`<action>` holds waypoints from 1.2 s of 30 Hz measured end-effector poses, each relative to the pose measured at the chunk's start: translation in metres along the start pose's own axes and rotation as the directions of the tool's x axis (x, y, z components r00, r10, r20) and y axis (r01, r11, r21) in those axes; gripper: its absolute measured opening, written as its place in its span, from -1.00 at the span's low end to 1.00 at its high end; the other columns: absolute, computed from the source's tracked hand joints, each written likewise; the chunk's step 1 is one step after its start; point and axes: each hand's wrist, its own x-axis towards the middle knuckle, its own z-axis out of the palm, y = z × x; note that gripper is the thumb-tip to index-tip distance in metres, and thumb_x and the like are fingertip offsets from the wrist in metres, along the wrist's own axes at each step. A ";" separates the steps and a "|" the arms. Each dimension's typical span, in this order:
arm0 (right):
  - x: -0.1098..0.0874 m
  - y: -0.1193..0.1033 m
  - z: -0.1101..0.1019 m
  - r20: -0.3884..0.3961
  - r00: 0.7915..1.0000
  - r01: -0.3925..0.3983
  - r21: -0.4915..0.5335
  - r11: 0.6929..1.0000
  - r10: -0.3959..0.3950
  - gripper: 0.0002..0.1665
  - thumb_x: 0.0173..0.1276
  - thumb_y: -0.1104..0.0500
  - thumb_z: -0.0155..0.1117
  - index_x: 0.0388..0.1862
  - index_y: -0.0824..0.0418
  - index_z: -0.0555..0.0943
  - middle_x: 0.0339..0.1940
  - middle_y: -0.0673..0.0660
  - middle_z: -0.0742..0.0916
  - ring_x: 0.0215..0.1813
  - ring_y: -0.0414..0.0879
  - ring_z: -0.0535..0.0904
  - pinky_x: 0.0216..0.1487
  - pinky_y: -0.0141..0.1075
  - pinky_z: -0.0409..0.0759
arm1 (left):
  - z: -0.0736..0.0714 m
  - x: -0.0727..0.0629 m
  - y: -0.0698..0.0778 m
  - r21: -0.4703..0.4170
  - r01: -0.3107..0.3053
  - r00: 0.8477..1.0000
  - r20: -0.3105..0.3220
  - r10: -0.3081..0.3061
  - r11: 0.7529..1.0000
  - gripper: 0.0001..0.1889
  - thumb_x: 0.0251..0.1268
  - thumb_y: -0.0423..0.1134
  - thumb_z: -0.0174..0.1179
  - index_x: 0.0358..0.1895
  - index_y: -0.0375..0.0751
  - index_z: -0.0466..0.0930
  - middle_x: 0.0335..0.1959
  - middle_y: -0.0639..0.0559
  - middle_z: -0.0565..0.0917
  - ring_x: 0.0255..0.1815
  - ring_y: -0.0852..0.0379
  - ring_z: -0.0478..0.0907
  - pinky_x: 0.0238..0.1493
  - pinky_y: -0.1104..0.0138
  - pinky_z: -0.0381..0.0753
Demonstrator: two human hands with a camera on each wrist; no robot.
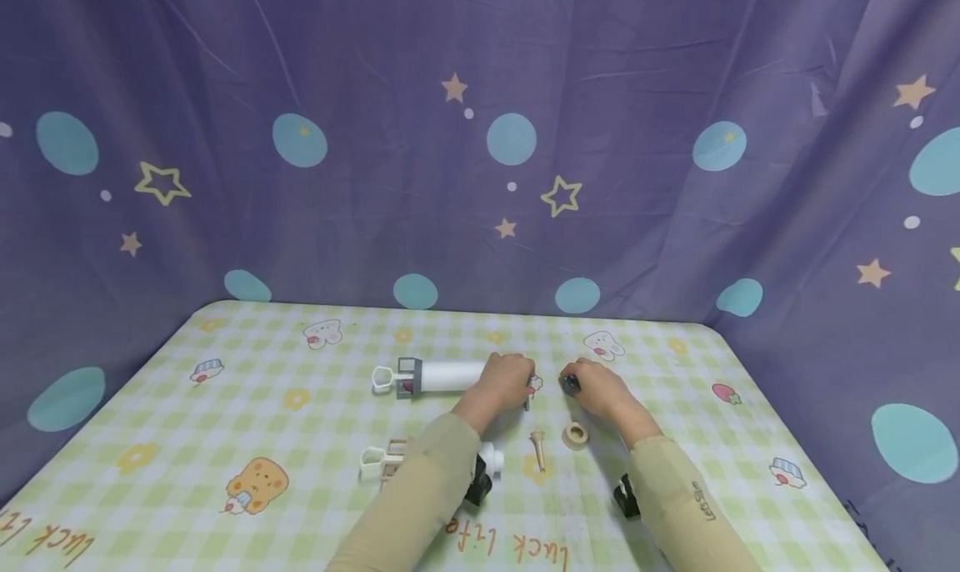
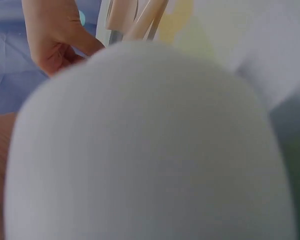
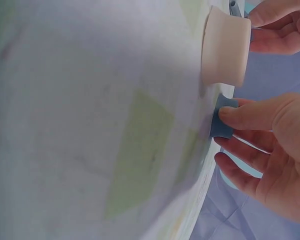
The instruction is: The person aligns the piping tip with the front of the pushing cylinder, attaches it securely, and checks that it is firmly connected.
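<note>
My right hand pinches a dark blue-grey ring cap between thumb and fingers, low over the table. My left hand is at the right end of a white syringe-like tube with a grey collar and white pull handle. Its fingertips pinch a slim dark grey nozzle, whose end shows below them; the grip is partly hidden. A beige ring cap lies nearer me than the right hand. In the left wrist view a blurred white shape blocks much of the work.
A second white tube with a beige collar and white handle lies partly under my left forearm. A slim beige nozzle lies beside the beige ring cap. The checked tablecloth covers the table, and a purple curtain hangs behind it.
</note>
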 end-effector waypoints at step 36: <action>-0.003 -0.003 0.002 -0.082 0.996 0.037 0.065 0.997 -0.032 -0.69 -0.03 0.44 0.25 -0.25 0.25 0.57 -0.30 0.12 0.58 -0.20 0.07 0.56 -0.08 -0.10 0.51 | -0.010 -0.011 -0.002 -0.108 0.030 0.989 -0.141 -0.045 0.994 -0.80 0.05 -0.38 0.21 -0.22 -0.12 0.67 -0.28 0.05 0.64 -0.22 0.11 0.57 -0.16 0.30 0.53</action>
